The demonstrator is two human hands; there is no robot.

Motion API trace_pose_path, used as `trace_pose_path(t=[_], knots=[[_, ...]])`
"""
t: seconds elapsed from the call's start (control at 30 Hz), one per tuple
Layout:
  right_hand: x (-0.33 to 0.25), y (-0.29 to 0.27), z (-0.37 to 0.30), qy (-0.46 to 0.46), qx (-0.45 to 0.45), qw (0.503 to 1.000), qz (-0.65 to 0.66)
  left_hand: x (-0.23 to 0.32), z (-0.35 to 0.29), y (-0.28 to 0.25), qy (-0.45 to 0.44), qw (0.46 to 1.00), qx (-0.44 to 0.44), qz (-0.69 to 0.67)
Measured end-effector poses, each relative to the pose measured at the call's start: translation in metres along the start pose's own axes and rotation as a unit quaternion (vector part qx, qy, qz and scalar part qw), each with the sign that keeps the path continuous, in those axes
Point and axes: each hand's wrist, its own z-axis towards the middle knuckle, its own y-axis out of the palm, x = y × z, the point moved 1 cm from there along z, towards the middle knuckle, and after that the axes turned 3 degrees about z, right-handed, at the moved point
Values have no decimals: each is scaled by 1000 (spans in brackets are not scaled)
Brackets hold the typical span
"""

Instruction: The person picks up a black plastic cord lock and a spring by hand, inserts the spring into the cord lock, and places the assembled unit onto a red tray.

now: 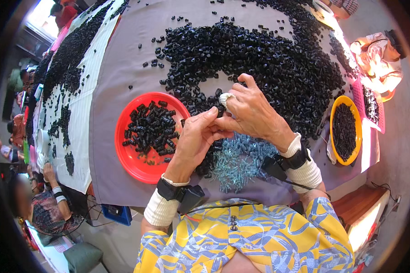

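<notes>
My left hand and my right hand meet over the middle of the table, fingertips pressed together. A small black plastic part shows between my left thumb and the white-wrapped finger of my right hand. What my left fingers pinch is hidden. Just below them lies a heap of small light-blue spiral pieces. Left of my left hand sits a red round basin with black ribbed parts inside. Beyond both hands spreads a large pile of small black caps.
A yellow basin of thin black pieces stands at the right edge, near a pink basket. Across the left side runs a white cloth with more black parts. Another person works there. A blue bin sits below the table edge.
</notes>
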Motion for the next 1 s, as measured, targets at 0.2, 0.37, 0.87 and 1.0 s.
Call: trace_pose_path(t=[0.2, 0.37, 0.87, 1.0], knots=[[-5, -3, -1, 12, -3, 1000, 7, -5, 2, -3, 20, 999, -27, -6], [-4, -1, -2, 10, -10, 1000, 25, -7, 3, -7, 12, 999, -29, -14], [1, 1, -1, -36, -15, 998, 49, -8, 5, -6, 37, 999, -34, -16], [5, 2, -1, -26, -11, 998, 47, -7, 6, -5, 32, 999, -26, 2]])
